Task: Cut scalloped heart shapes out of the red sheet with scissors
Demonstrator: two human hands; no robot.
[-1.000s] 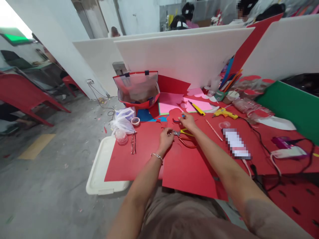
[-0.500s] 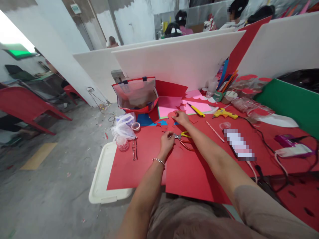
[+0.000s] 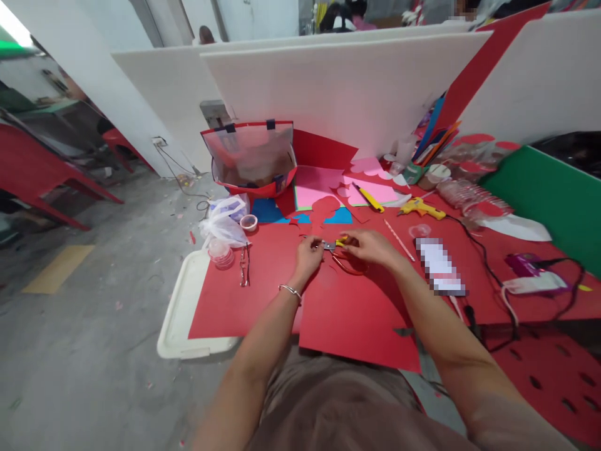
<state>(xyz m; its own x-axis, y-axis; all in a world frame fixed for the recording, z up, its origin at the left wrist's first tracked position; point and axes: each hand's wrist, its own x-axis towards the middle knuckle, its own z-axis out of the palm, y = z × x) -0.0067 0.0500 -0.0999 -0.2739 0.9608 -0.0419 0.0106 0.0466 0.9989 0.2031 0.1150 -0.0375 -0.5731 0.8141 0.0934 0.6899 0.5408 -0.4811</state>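
Note:
My left hand (image 3: 308,257), with a bracelet at the wrist, is closed in a pinch by the metal jaws of the pliers (image 3: 330,246). Whatever lies between its fingertips is too small to make out. From the other side, my right hand (image 3: 370,246) has its thumb and fingers closed on the pliers' yellow grip. Just below the jaws a red-orange handle (image 3: 348,268) curves over the red sheet (image 3: 359,313); I cannot tell if it belongs to the same tool. Behind the hands are red paper circles (image 3: 325,205).
At the left stand an open bag (image 3: 253,156), a white plastic bag (image 3: 223,222), a small cup (image 3: 248,222) and scissor-like metal tools (image 3: 244,266). Rightward lie a yellow cutter (image 3: 369,197), a glue gun (image 3: 422,208) with its cord, and a phone (image 3: 440,266). White boards (image 3: 347,94) rise behind.
My right hand has left the red paper circles, come back toward me and closed on the yellow grip. My left hand keeps its pinch by the jaws. The view has tilted down.

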